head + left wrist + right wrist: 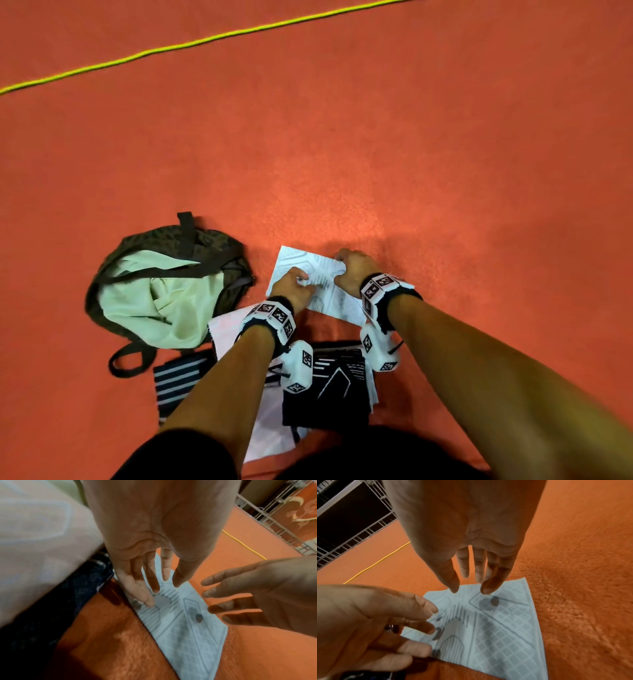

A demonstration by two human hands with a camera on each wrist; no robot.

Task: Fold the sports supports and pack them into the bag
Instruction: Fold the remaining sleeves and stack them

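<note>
**Both hands over the white support, fold not yet made**

Left hand (294, 287) and right hand (352, 270) sit over the white patterned support (310, 265), which lies flat on the orange floor (445, 171) just in front of the person. From the wrist views, both hands have fingers extended and spread, nothing gripped. Left fingertips (150, 601) look to touch or nearly touch the near-left part of the cloth; right fingertips (453, 588) hover at its far edge, contact uncertain.

Pose: both forearms reach forward and down, palms facing the cloth, wrists close together. Left hand on the left half, right hand at the far right edge.

Other items: bag (164, 291) lies open to the left, pale lining showing, well apart from the white support. Black support (325, 387), striped one (178, 383) and a further white piece (233, 325) wait nearer the body.

Risks, as judged:
- Thin stretchy cloth; pressing with flat fingers may drag it across the floor rather than crease it, giving a skewed fold.
- Lifting one edge alone could let the other half bunch up.
- Bag mouth looks slack; a loosely folded piece may spring open on the way in.
</note>
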